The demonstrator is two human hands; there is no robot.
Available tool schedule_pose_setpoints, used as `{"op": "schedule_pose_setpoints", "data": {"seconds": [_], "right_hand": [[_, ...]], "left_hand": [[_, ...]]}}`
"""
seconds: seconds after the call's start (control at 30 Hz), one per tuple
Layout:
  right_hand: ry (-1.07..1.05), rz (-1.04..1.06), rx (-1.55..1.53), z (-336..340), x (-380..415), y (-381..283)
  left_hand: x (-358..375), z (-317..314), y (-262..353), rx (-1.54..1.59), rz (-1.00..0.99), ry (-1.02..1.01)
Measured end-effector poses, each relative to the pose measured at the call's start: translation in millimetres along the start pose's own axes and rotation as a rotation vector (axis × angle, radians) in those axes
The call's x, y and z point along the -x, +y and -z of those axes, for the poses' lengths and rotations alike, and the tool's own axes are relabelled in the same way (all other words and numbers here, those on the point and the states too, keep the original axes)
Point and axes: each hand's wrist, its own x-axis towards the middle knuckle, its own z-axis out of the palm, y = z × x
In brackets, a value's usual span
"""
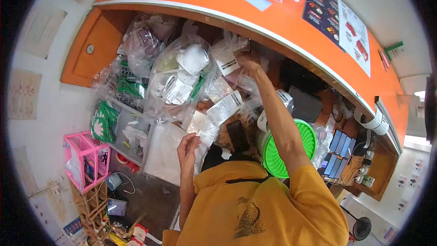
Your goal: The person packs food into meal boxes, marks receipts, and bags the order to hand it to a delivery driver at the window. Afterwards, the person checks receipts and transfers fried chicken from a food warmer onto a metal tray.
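My right hand reaches under the orange counter's overhang. Its fingers are closed at the upper part of a clear plastic bag with a printed receipt on it; shadow partly hides the fingertips. Lower down, my left hand is raised with loosely curved fingers, beside a receipt slip. I see nothing clearly held in it. Between the hands lies a longer receipt. A big clear bag with packed items and several receipts stands left of them.
A bucket with a green lid stands under my right forearm. A black phone lies near my body. Left are a grey bin and a pink basket; right are several phones and a paper roll.
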Motion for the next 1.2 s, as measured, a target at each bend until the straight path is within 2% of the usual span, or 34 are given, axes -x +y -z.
{"op": "schedule_pose_setpoints", "data": {"seconds": [0.07,0.13,0.17,0.2,0.33,0.4,0.47,0.53,0.6,0.67,0.7,0.73,0.83,0.87,0.97,1.03,1.2], "right_hand": [[0.153,0.085,0.181,-17.4,6.6,-20.2],[0.296,0.116,0.523,-32.7,-7.6,-13.3],[0.275,0.159,0.418,-36.6,-37.2,19.5],[0.282,0.162,0.462,-34.0,-37.7,19.1],[0.296,0.186,0.64,-33.0,6.1,15.8],[0.105,0.283,0.337,-25.4,93.8,-43.7],[0.058,0.267,0.235,-13.3,117.6,-59.7],[-0.033,0.225,0.107,1.8,140.7,-92.7],[-0.218,0.126,-0.019,20.7,150.5,-132.6],[-0.327,0.1,-0.169,26.8,190.8,-164.0],[-0.391,0.09,-0.239,27.4,210.0,-182.8],[-0.457,0.14,-0.163,30.2,229.0,-202.0],[-0.632,0.222,-0.033,36.5,276.5,-244.5],[-0.891,0.34,-0.025,45.9,256.1,-235.2],[-0.808,0.522,0.46,41.1,284.7,-294.0],[-0.778,0.678,0.547,35.6,296.8,-310.3],[-0.921,0.842,0.435,24.9,305.9,-322.7]], "left_hand": [[9.5,8.4,-2.3,0.015,-0.02,0.052],[25.8,18.3,-7.9,0.01,-0.016,0.111],[35.7,23.6,-14.1,0.029,-0.007,0.137],[46.1,29.7,-22.4,0.049,0.0,0.164],[76.6,48.0,-44.3,0.167,0.068,0.287],[72.6,48.9,-48.4,0.24,0.083,0.291],[61.3,44.8,-40.7,0.339,0.081,0.266],[35.3,35.6,-32.7,0.343,0.024,0.161],[14.4,12.0,2.0,0.406,0.105,-0.005],[-5.6,-10.8,20.3,0.658,0.269,-0.309],[-10.5,-24.6,28.7,0.765,0.376,-0.373],[-11.0,-38.9,32.9,0.874,0.487,-0.432],[-0.4,-77.8,16.2,1.168,0.227,-0.903],[4.3,-80.9,15.2,1.057,0.167,-0.91],[19.3,-89.0,22.3,0.792,0.016,-0.925],[23.2,-86.1,22.0,0.781,0.003,-0.898],[19.9,-74.3,23.9,0.81,-0.015,-0.832]]}}
